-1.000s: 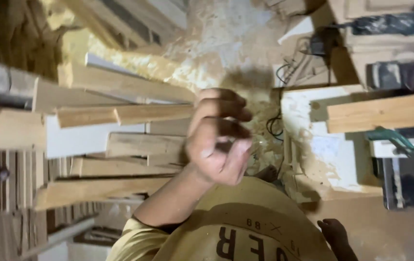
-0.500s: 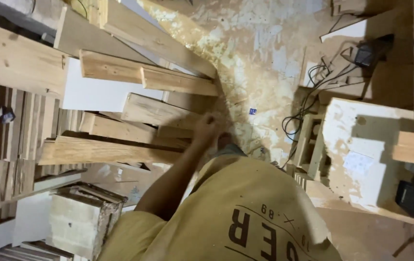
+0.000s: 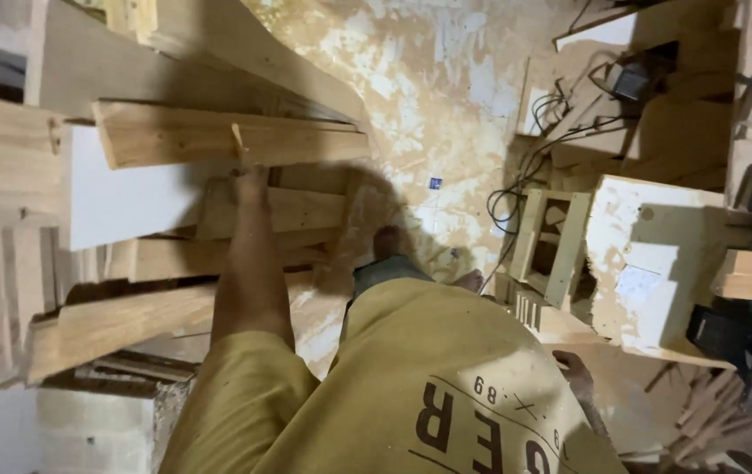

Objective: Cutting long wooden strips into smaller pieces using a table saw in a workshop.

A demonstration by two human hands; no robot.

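Wooden plank (image 3: 218, 136) at ten o'clock now meets the left hand (image 3: 248, 175), which a second ago was a raised fist; whether its fingers grip, I cannot tell. Right hand (image 3: 573, 369) hangs low at four o'clock, fingers hidden.

The person's T-shirt (image 3: 393, 386), at the lower centre of the frame, is mustard yellow with dark brown printing. The wooden planks (image 3: 218, 136) stacked at the left are pale tan with light grain lines. A white board (image 3: 121, 202) lies among them. The floor (image 3: 428, 88), at the upper centre, is blotchy cream and yellow-beige. Black cables (image 3: 525, 167) cross it at the right.
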